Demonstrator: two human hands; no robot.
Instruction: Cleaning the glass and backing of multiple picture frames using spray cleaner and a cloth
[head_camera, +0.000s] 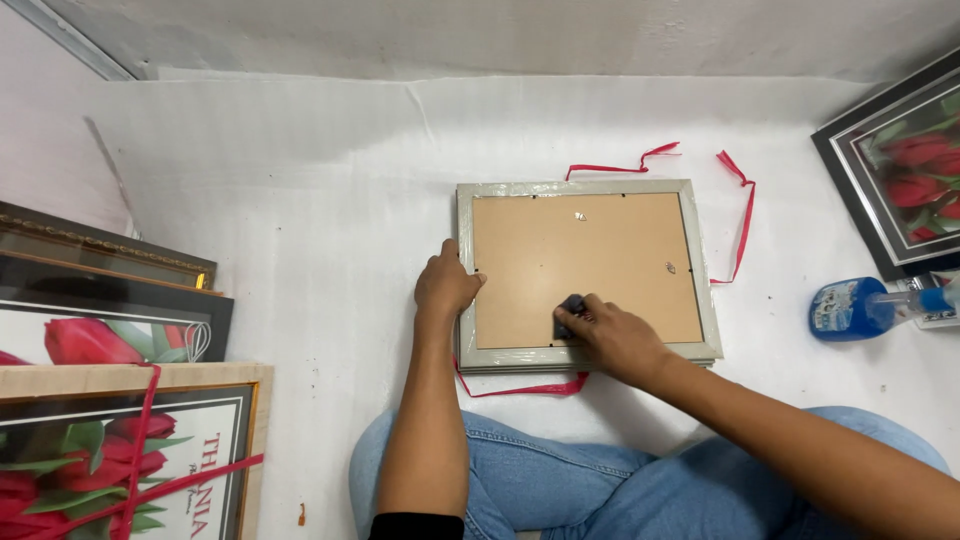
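a: head view. what is each hand doing?

b: left hand (446, 287) is pressing, fingers curled, on the left edge of the pale grey rectangular picture frame (588, 274) lying face-down on the white foam sheet (300, 200), likely steadying it. right hand (610, 335) is pinching a small dark object (570, 315) against the brown backing board (585, 265).

a: surroundings?

b: red ribbon (742, 215) is trailing beneath; blue spray bottle (860, 308) is lying right.

floor (300, 200): white foam sheet | wall (500, 35): grey | light: even
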